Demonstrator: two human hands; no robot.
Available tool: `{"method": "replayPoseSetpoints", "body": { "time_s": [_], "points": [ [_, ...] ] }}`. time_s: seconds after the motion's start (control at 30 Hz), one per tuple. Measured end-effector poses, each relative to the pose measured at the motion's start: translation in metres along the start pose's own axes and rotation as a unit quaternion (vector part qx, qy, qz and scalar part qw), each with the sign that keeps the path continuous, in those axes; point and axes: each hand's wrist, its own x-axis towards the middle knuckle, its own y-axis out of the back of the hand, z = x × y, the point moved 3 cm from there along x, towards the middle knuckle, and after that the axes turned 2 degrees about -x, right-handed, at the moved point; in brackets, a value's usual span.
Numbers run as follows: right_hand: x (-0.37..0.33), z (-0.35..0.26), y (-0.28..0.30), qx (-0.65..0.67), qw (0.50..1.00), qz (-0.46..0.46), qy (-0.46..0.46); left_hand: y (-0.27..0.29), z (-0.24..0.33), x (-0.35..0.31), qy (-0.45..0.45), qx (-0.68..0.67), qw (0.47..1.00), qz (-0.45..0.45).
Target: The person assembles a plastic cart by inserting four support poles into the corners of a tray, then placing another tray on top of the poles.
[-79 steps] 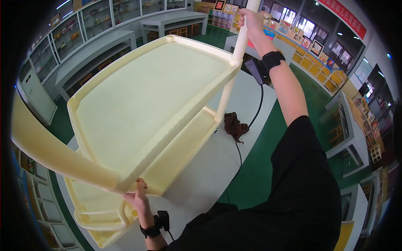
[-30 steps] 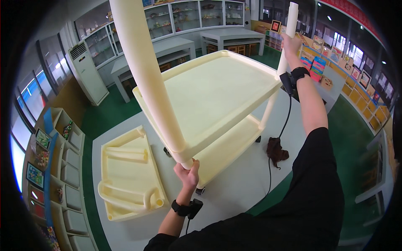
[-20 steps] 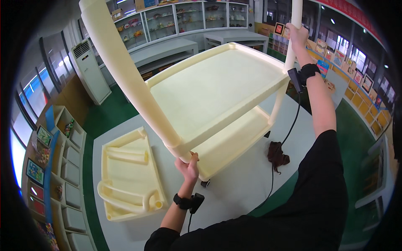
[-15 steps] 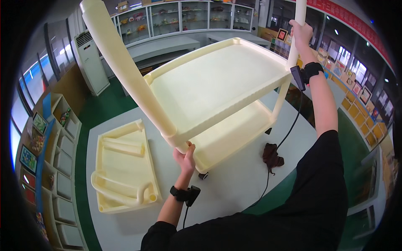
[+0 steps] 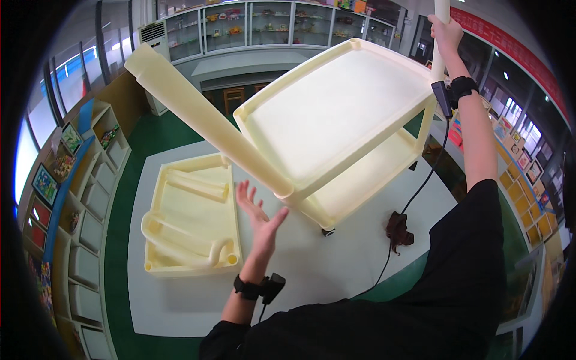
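A cream plastic cart (image 5: 351,114) with two tray shelves and small casters stands tilted on the table. From its near left corner a thick post (image 5: 204,114) rises toward the upper left. My right hand (image 5: 445,35) is wrapped round the other upright post (image 5: 438,60) at the right. Fingers spread, my left hand (image 5: 259,210) is in the air just left of the post's lower end, holding nothing. Beyond it on the left lies a separate cream tray (image 5: 235,207) with loose posts and a curved handle (image 5: 180,243) inside.
The pale grey table (image 5: 288,270) carries everything. A brown crumpled item (image 5: 398,230) lies right of the cart, near a black cable (image 5: 420,186) from my right wrist. Low shelves (image 5: 90,222) line the left; glass cabinets (image 5: 264,24) stand at the back.
My left hand has let go of the post's lower end and opened to its left. The cart sits further right in view and leans more. My right hand keeps its hold.
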Motion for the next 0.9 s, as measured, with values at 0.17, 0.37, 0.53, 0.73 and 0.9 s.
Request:
{"method": "replayPoseSetpoints", "body": {
  "time_s": [0.17,0.37,0.53,0.73,0.9],
  "points": [
    [-0.022,-0.038,0.001,0.042,0.999,-0.021,0.021,0.043,0.073,-0.001,-0.154,-0.19,0.97,-0.012],
    [-0.06,-0.127,0.011,0.102,0.991,0.054,0.067,0.077,0.139,-0.051,-0.241,-0.166,0.956,-0.016],
    [-0.074,-0.154,0.016,0.158,0.987,0.029,-0.008,0.074,0.153,-0.08,-0.24,-0.142,0.96,-0.007],
    [-0.065,-0.146,0.019,0.185,0.982,-0.019,-0.018,0.081,0.176,-0.092,-0.263,0.031,0.96,-0.095],
    [-0.036,-0.102,0.002,0.162,0.983,-0.061,0.068,0.088,0.173,-0.094,-0.265,0.113,0.948,-0.132]
  ]
}}
